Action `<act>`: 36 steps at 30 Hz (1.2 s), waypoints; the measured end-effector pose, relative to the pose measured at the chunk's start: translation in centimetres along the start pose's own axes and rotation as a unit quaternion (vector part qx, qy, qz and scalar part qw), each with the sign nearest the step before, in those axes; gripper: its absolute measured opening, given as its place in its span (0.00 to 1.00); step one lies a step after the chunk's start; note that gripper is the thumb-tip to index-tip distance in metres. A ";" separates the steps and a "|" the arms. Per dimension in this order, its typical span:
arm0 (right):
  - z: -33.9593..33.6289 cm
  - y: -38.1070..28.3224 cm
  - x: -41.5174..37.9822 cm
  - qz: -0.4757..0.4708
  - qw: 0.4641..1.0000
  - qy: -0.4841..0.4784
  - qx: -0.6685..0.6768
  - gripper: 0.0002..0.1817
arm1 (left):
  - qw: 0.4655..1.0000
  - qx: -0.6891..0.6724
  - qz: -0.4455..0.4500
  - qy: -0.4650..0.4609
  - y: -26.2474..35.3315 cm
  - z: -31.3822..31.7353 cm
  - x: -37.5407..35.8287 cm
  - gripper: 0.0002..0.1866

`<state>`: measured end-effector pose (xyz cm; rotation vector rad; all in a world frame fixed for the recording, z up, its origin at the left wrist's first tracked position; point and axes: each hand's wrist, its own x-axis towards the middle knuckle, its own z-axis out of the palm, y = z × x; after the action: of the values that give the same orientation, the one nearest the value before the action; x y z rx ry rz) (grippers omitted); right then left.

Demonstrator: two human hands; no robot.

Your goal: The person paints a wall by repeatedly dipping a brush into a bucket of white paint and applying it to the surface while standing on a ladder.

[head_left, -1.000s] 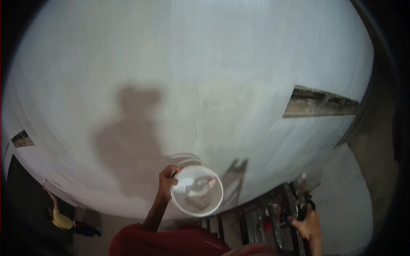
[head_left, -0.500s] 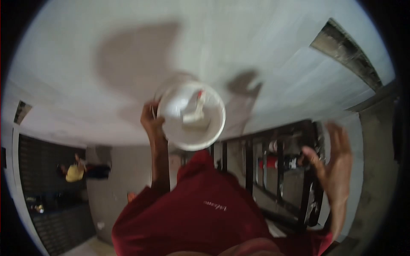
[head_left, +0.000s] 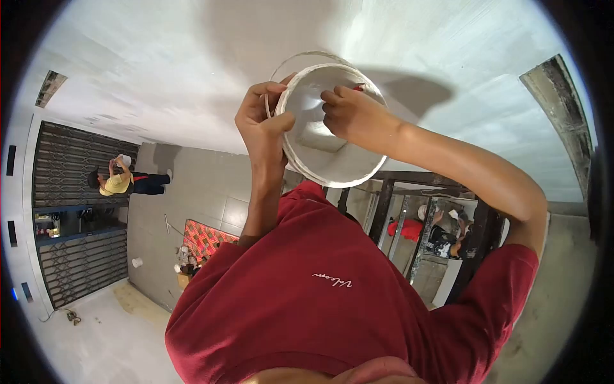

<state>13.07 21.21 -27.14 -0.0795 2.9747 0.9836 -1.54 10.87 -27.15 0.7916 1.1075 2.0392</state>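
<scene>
A white bucket (head_left: 300, 168) with a thin wire handle is held up in front of my chest, its open mouth facing me. My left hand (head_left: 263, 118) grips the rim at its left side, thumb on the near edge and fingers behind. Inside the bucket is my right hand (head_left: 348, 115), its fingers curled around a paintbrush. The brush's red handle end (head_left: 359, 88) shows above the hand; the rest is mostly hidden. Some pale paint (head_left: 323, 137) lies at the bottom of the bucket.
A pale painted surface (head_left: 160, 83) spreads above and behind the bucket. Dark metal bars (head_left: 384, 208) stand below right, with a person in red (head_left: 409, 228) beyond them. Far left, a person in yellow (head_left: 116, 184) is near a folding metal gate (head_left: 70, 160). A patterned red cloth (head_left: 201, 240) lies below left.
My right hand has moved from the open air at the right into the bucket and closed on the paintbrush. The bucket has shifted up and right in view.
</scene>
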 end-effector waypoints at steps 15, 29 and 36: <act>-3.2 0.7 -2.1 0.090 0.976 -0.110 0.164 0.01 | 0.999 0.041 -0.021 -0.008 -0.7 1.2 0.4 0.24; -8.3 4.9 -8.0 0.470 0.673 0.077 0.566 0.11 | 0.989 -0.111 0.000 0.097 -2.0 1.9 5.6 0.25; -9.5 6.1 -12.3 0.568 0.379 0.189 0.705 0.12 | 0.989 -0.118 -0.003 0.092 -3.0 3.7 6.5 0.26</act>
<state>25.17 20.97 -15.57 1.9261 2.4286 -2.2517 -1.69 18.93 -26.89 0.4898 0.9406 2.2208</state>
